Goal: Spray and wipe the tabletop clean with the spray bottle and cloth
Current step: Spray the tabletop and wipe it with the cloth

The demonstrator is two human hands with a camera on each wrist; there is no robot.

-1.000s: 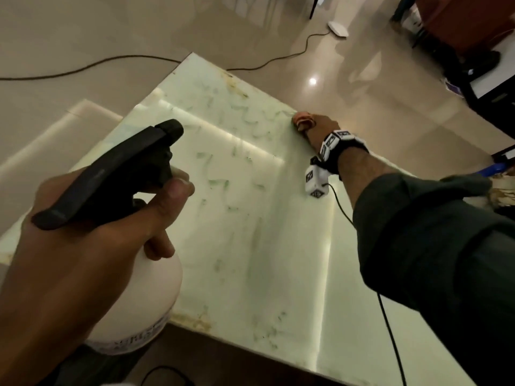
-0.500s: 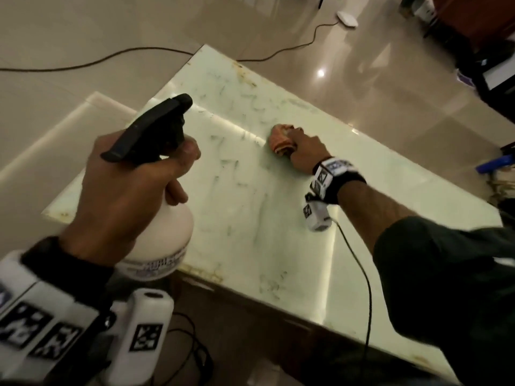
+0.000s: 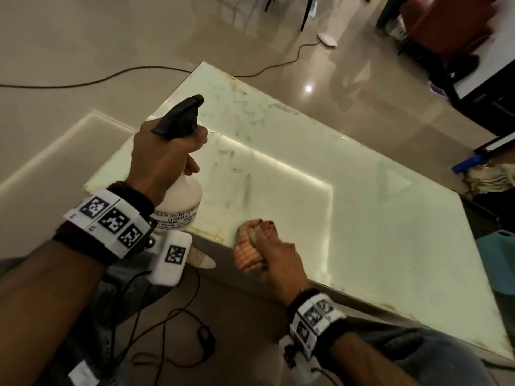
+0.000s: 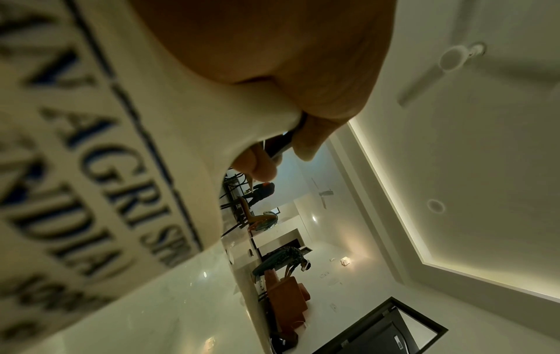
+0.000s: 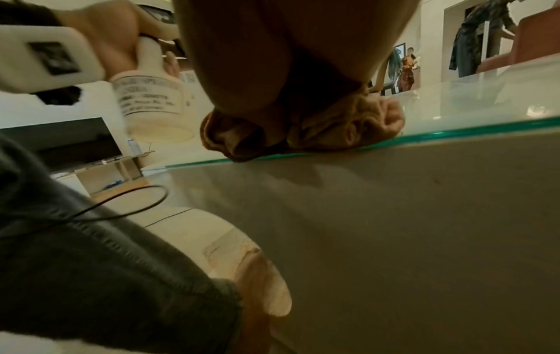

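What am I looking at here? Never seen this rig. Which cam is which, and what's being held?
No robot: a person wearing three cameras, one on the head and one on each wrist; the checkered tags sit on the wristbands.

The head view looks down at both hands over a pale glass tabletop with greenish smears.

The left wrist view looks along the left hand, which grips a white spray bottle with a black trigger head; the bottle's label fills that picture.

The right wrist view looks from low at the table's near edge. The right hand grips a bunched orange cloth pressed on the glass right at that edge.

Nothing else shows on the glass; cables run over the floor.
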